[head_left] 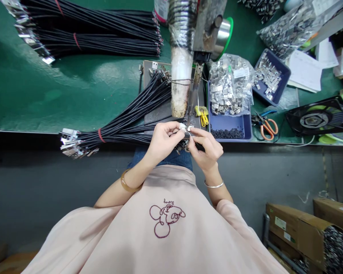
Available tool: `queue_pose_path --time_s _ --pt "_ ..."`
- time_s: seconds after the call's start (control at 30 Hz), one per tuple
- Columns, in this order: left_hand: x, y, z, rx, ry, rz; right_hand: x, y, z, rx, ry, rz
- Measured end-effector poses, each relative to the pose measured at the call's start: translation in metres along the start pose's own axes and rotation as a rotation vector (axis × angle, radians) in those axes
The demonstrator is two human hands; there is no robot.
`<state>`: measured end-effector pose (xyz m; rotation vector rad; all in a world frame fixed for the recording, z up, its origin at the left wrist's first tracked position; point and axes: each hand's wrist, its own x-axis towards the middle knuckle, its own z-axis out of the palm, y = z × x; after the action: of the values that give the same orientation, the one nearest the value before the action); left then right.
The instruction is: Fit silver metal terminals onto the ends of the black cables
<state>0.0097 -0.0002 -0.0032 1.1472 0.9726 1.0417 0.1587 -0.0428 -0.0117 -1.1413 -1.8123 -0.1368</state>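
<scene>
Both hands are in view and working together. The left hand point(167, 139) is closed in a pinch, thumb against forefinger, with white material point(182, 126) at its fingertips. The right hand point(204, 148) meets it, thumb and forefinger likewise closed. The small metal connector point(190, 128) is gripped where the fingertips meet; which hand bears which part of it cannot be told at this size.

Immediately beyond the grip stand a slender metal bar point(194, 91) and the scorched lower end of a white tube point(179, 85). Farther beyond, right of the bar, is a green-rimmed solder spool point(224, 38).

Left of the grip, a bundle of black USB cables point(125, 110) runs in towards the left hand, gathered by a red tie point(101, 135); its bright metal plugs point(74, 142) lie at the far left end. Beyond and left, well apart from the hands, lie further tied cable bundles point(103, 28).

Near the grip, beyond the right hand, is a yellow clip point(202, 115). Right of it, a blue tray point(247, 131) holds a clear bag of metal connector shells point(231, 87) and small black parts point(227, 133). Farther right are orange-handled scissors point(269, 128) and a black fan point(314, 120); a smaller tray of metal shells point(286, 82) sits beyond the scissors.
</scene>
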Motion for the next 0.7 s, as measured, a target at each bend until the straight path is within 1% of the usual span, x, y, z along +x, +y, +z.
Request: queue_pose_path --time_s 0.23,0.3,0.37,0.47,0.53,0.6,0.7 --pt "-0.003 0.0 0.0 0.013 -0.018 0.008 0.001 -0.002 -0.002 -0.022 -0.003 0.004" --pt "-0.005 0.0 0.0 0.033 -0.027 0.013 0.001 -0.003 -0.002 -0.038 0.025 0.042" --pt "-0.006 0.0 0.0 0.058 -0.023 0.017 0.003 -0.005 -0.003 -0.007 0.035 0.154" --pt "-0.007 0.0 0.0 0.081 0.0 0.03 0.006 -0.008 -0.003 0.14 -0.033 0.386" --pt "-0.007 0.0 0.0 0.084 0.016 0.042 0.008 -0.01 -0.003 0.192 -0.071 0.459" --pt "-0.007 0.0 0.0 0.087 0.027 0.051 0.01 -0.01 -0.003 0.174 -0.083 0.444" --pt "-0.005 -0.001 0.0 0.096 0.037 0.056 0.012 -0.01 -0.003 0.126 -0.089 0.37"
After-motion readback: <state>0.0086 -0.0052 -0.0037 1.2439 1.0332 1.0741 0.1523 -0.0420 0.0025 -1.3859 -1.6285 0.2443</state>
